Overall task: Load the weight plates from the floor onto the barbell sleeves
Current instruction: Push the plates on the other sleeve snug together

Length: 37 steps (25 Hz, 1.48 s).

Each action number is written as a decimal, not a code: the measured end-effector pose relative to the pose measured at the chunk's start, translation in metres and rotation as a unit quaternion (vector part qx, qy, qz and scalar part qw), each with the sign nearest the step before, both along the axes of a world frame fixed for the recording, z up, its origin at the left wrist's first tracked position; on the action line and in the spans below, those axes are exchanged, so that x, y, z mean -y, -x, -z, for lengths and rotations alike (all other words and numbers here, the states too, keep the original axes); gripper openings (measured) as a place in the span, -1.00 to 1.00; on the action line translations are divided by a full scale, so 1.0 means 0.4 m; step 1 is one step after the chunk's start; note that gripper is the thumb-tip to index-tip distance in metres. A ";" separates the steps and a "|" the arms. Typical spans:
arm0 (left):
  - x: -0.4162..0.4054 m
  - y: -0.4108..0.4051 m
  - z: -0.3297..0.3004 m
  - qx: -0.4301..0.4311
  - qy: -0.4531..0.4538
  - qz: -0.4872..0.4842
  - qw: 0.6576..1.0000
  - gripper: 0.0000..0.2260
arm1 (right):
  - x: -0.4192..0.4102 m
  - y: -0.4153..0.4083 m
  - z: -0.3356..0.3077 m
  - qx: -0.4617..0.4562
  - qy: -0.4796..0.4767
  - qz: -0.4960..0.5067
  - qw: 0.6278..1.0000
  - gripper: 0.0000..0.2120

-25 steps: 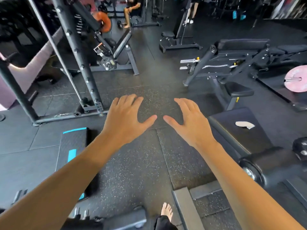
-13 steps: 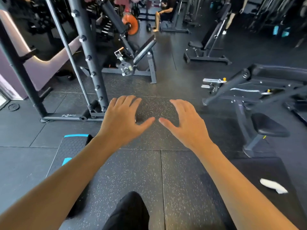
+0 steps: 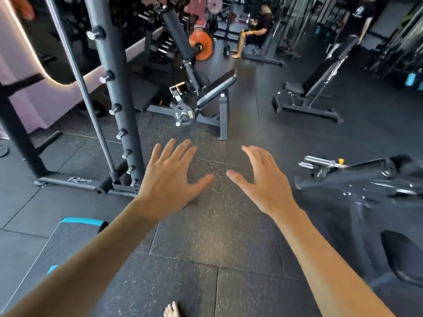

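My left hand (image 3: 169, 177) and my right hand (image 3: 263, 179) are stretched out in front of me over the speckled rubber floor, palms down, fingers spread, holding nothing. Ahead, an orange weight plate (image 3: 201, 45) sits on the arm of a plate-loaded machine. A small dark plate (image 3: 183, 114) hangs on that machine's low peg. A pink plate (image 3: 214, 4) shows far back on a rack. At the left edge a dark plate (image 3: 3, 151) lies on the floor, mostly cut off. No barbell is plainly in view.
A black rack upright with pegs (image 3: 114, 88) stands at the left on a floor frame (image 3: 75, 180). A teal-edged step platform (image 3: 68, 239) lies at lower left. A bench machine with chrome sleeves (image 3: 320, 162) is at right. An incline bench (image 3: 313, 88) and two people stand farther back.
The view has tilted up and moved forward: the rack and machine ahead are nearer, the bench at right has slid out. Both hands keep the same open, outstretched pose.
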<state>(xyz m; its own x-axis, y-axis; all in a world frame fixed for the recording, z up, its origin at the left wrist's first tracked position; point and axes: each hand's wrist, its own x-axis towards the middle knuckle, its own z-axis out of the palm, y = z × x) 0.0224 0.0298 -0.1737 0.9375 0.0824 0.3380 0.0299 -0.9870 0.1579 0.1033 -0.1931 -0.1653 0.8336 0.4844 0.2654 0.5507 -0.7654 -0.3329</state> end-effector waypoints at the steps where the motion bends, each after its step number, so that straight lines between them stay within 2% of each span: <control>1: -0.020 -0.063 -0.010 -0.011 0.000 0.001 1.000 -0.19 | -0.027 -0.063 -0.009 0.004 -0.003 -0.004 1.000 -0.25; 7: -0.092 -0.410 -0.007 -0.018 -0.010 -0.012 1.000 -0.19 | -0.117 -0.426 0.024 -0.004 -0.007 -0.033 0.999 -0.23; 14: -0.146 -0.862 0.000 -0.010 -0.022 -0.104 0.994 -0.27 | -0.213 -0.959 0.018 -0.016 -0.029 -0.131 0.991 -0.27; 19: -0.200 -1.158 -0.071 0.040 -0.034 -0.177 0.983 -0.30 | -0.336 -1.329 -0.057 0.044 -0.018 -0.226 0.973 -0.23; 25: -0.386 -1.376 -0.063 0.043 -0.054 -0.297 0.952 -0.29 | -0.634 -1.640 -0.054 0.039 -0.047 -0.341 0.938 -0.22; 29: -0.570 -1.561 -0.052 0.090 -0.039 -0.341 0.935 -0.32 | -0.842 -1.825 -0.067 0.079 -0.040 -0.381 0.920 -0.21; 32: -0.680 -1.689 -0.110 0.140 -0.024 -0.371 0.918 -0.33 | -0.999 -1.963 -0.154 0.096 -0.039 -0.411 0.906 -0.21; 37: -0.840 -1.811 -0.229 0.190 -0.053 -0.407 0.892 -0.42 | -1.265 -2.099 -0.305 0.121 -0.130 -0.466 0.867 -0.24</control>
